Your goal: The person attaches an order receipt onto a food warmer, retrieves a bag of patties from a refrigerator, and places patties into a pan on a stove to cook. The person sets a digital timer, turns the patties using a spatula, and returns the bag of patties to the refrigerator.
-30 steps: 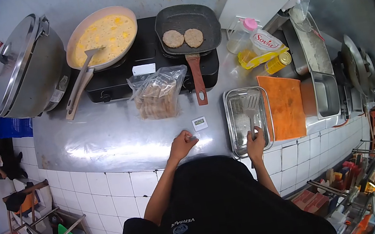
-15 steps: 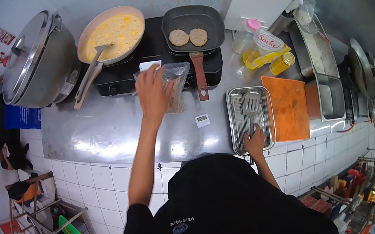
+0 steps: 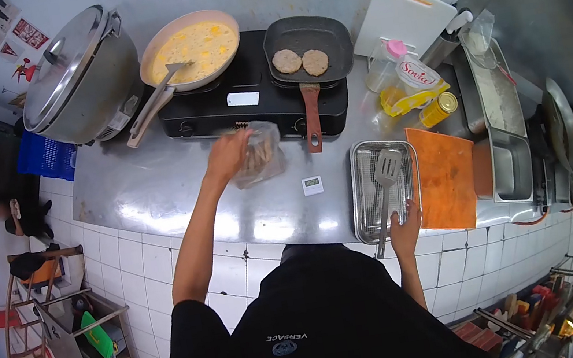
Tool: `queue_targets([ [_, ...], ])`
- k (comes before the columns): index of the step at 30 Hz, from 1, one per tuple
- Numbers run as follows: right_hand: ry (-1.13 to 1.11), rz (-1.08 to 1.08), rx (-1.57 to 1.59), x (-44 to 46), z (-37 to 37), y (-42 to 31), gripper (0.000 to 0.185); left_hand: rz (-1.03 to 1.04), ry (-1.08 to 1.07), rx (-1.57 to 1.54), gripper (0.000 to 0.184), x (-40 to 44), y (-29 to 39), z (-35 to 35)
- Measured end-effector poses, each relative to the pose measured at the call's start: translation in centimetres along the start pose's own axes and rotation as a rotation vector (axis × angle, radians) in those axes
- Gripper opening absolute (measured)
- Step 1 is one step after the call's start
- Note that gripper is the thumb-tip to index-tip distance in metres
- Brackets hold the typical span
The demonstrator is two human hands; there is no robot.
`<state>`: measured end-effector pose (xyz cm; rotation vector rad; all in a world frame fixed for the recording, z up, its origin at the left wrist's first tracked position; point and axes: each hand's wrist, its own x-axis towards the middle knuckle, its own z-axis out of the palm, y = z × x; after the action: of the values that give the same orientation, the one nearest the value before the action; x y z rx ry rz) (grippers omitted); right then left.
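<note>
My left hand (image 3: 228, 156) is closed on the top edge of a clear plastic bag (image 3: 261, 157) with brown pieces inside, over the steel counter before the stove. My right hand (image 3: 405, 228) is at the right edge of a wire-racked steel tray (image 3: 370, 218), its fingers apart and holding nothing. A slotted spatula (image 3: 385, 197) lies in the tray, left of that hand, its handle over the near rim. Two round patties (image 3: 301, 62) sit in the square grill pan (image 3: 327, 32). A small white timer (image 3: 313, 185) is between bag and tray.
A pan (image 3: 232, 20) of yellow mixture with a spatula in it stands on the black stove (image 3: 204, 121). Left is a large lidded pot (image 3: 94, 82). Right are an orange cloth (image 3: 444, 177), a yellow can (image 3: 438, 109) and steel containers (image 3: 511, 164). A person (image 3: 29, 217) is at far left.
My left hand has reached to the bag, taken hold of it and drawn it toward me off the stove's edge. My right hand has let go of the spatula, which now rests in the tray.
</note>
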<state>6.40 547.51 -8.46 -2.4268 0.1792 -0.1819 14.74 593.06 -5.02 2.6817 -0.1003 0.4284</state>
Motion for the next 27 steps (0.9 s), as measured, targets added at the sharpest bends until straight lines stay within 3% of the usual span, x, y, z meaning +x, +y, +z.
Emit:
queue_targets([
  [4,-0.048,-0.033,-0.028,-0.1,-1.1,-1.6,0.046,-0.225,0.026,-0.145,0.029,-4.6,2.8,-2.3],
  [6,-0.090,-0.148,-0.005,0.9,-0.5,-2.7,0.042,-0.358,0.027,-0.186,0.029,-5.7,3.8,-3.3],
  [8,-0.109,-0.231,0.069,1.8,1.1,-4.3,0.035,-0.353,0.056,-0.154,0.029,-6.5,4.1,-3.1],
  [10,-0.350,-0.301,0.271,2.9,2.1,-7.4,0.025,-0.344,0.076,-0.125,0.028,-7.9,4.7,-3.2],
  [13,-0.456,-0.182,0.315,2.9,2.7,-10.7,0.015,-0.275,0.183,-0.132,0.029,-7.6,5.5,-3.8],
  [16,-0.585,-0.170,0.350,0.5,4.4,-14.6,0.013,-0.313,0.132,-0.105,0.033,-7.0,6.4,-5.1],
  [18,-0.780,-0.329,0.521,-2.1,7.0,-17.7,0.014,-0.326,-0.114,0.010,0.037,-5.8,6.9,-6.3],
  [20,-0.774,-0.510,0.574,-4.4,10.0,-21.1,0.014,-0.329,-0.132,0.012,0.039,-5.4,7.0,-6.2],
  [22,-0.718,-0.523,0.511,-5.6,12.4,-23.7,0.018,-0.327,-0.155,0.014,0.041,-5.2,6.6,-6.2],
  [24,-0.653,-0.536,0.445,-5.8,13.7,-25.1,0.023,-0.431,-0.327,-0.201,0.041,-4.6,5.9,-6.2],
  [27,-0.560,-0.577,0.404,-7.1,15.0,-25.8,0.039,-0.559,-0.326,-0.432,0.041,-4.7,4.3,-5.9],
])
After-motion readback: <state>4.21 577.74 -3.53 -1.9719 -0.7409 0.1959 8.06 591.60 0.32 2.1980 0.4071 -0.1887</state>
